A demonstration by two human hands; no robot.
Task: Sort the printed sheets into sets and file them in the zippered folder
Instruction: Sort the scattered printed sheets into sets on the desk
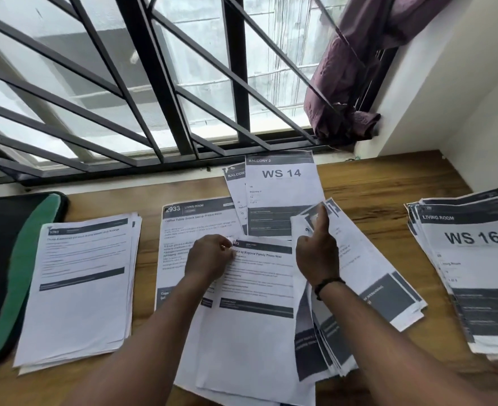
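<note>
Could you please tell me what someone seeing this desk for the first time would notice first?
Probably the two hands in the middle: the left hand pinches the top corner of a printed sheet, while the right hand holds a fanned bundle of sheets. Next come the bold headings, WS 14 by the window and WS 16 on the right stack. The black and green folder lies at the far left.

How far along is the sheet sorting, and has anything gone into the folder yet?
Done: separate stacks lie on the wooden table: a left white stack, the "WS 14" sheets and the "WS 16" stack.

In hand: the right hand holds a fanned bundle of printed sheets; the left hand pinches the top sheet of the middle pile.

Left: sorting that bundle, then filing. No sheets show in the black-and-green zippered folder.
</note>
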